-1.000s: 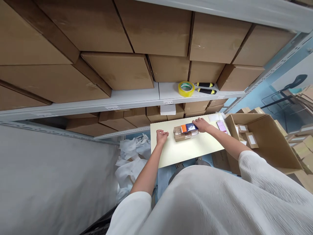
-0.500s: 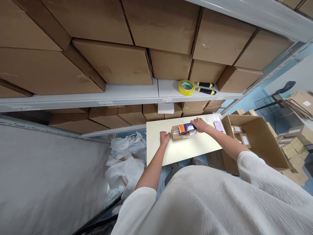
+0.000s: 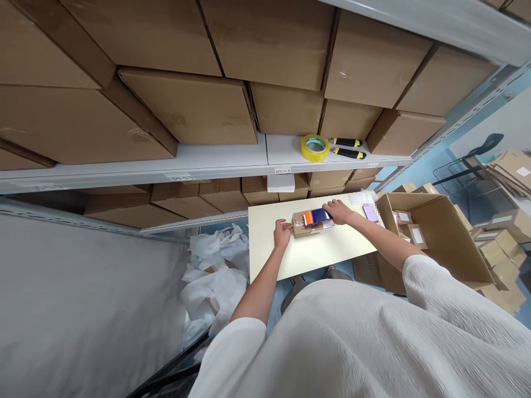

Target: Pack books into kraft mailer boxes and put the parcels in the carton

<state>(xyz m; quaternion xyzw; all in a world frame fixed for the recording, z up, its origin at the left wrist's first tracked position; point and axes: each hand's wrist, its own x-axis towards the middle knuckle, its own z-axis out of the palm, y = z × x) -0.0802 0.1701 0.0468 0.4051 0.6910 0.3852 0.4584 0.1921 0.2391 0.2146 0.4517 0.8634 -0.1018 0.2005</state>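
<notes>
A small brown cardboard box [image 3: 302,229] lies on the pale yellow tabletop [image 3: 265,262], with shiny clear tape at its left end. Across its top is a glossy orange and dark-blue item [image 3: 317,216]; I cannot make out its kind. My right hand [image 3: 338,211] is closed on the blue end of this item, at the right of the box. At the box's left end is my left hand [image 3: 282,232], its fingers loosely bent and apart, with nothing visible in them. Whether its fingertips touch the box is too small to tell.
A purple-screened phone [image 3: 370,213] lies at the tabletop's right. Beyond it stands a large open carton [image 3: 452,237] holding small labelled boxes. A yellow tape roll [image 3: 315,148] and two black-and-yellow cutters [image 3: 348,153] lie on the shelf. White wrapping [image 3: 219,287] is heaped at left.
My left hand has shifted slightly right and its fingers have loosened at the box end. The orange and blue item has tilted a little under my right hand, which stays almost in place.
</notes>
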